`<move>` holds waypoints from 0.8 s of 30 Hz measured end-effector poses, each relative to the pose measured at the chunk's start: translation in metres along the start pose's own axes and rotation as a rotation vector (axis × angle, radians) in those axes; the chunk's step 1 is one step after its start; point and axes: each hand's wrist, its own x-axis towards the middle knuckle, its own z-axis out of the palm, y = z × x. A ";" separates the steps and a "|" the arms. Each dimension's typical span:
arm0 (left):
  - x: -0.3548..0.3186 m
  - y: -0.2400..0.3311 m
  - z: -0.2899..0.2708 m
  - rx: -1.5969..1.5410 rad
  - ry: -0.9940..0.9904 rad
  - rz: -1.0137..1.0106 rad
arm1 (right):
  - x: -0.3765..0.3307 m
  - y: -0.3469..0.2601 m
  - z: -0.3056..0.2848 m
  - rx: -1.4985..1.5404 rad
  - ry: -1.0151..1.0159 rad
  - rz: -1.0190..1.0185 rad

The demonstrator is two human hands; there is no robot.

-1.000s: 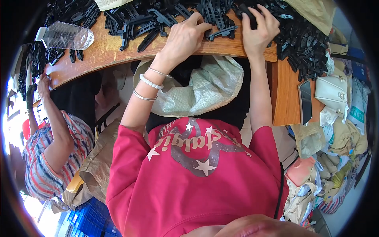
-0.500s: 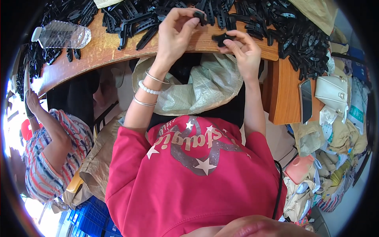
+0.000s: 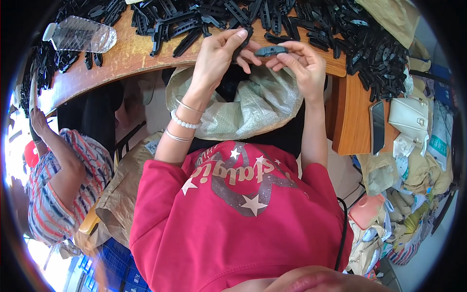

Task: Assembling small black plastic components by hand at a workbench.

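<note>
Over the table's near edge, my left hand [image 3: 221, 51] grips a long black plastic part [image 3: 242, 45] between thumb and fingers, and some of its fingers reach out to the right. Close beside it, my right hand [image 3: 302, 62] pinches a smaller, dark curved plastic piece [image 3: 271, 50] by its right end. The piece's left end lies near the left hand's fingertips; whether they touch, I cannot tell. Beneath both hands a pale woven sack [image 3: 243, 119] hangs open in my lap, with dark contents partly visible. Behind them, black slotted plastic parts [image 3: 180, 24] are heaped on the wooden table [image 3: 131, 48].
More small black pieces [image 3: 377, 68] pile up at the right. A clear plastic bottle [image 3: 82, 35] lies on the left. A phone [image 3: 377, 127] and a white bag [image 3: 409, 116] rest on the right-hand side. Another person in a striped top [image 3: 70, 180] sits at the left.
My left hand has come down slightly and turned, so more of its long part shows. The right hand's piece now lies level, nearer the left hand's fingers.
</note>
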 end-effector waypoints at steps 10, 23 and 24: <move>-0.011 -0.001 0.013 0.603 -0.128 0.313 | -0.010 0.003 0.015 -0.028 0.174 -0.074; -0.013 -0.005 0.009 0.684 -0.191 0.488 | -0.004 0.007 0.000 -0.069 0.089 -0.056; -0.014 -0.003 0.009 0.769 -0.194 0.513 | -0.005 0.011 -0.002 -0.044 0.079 -0.068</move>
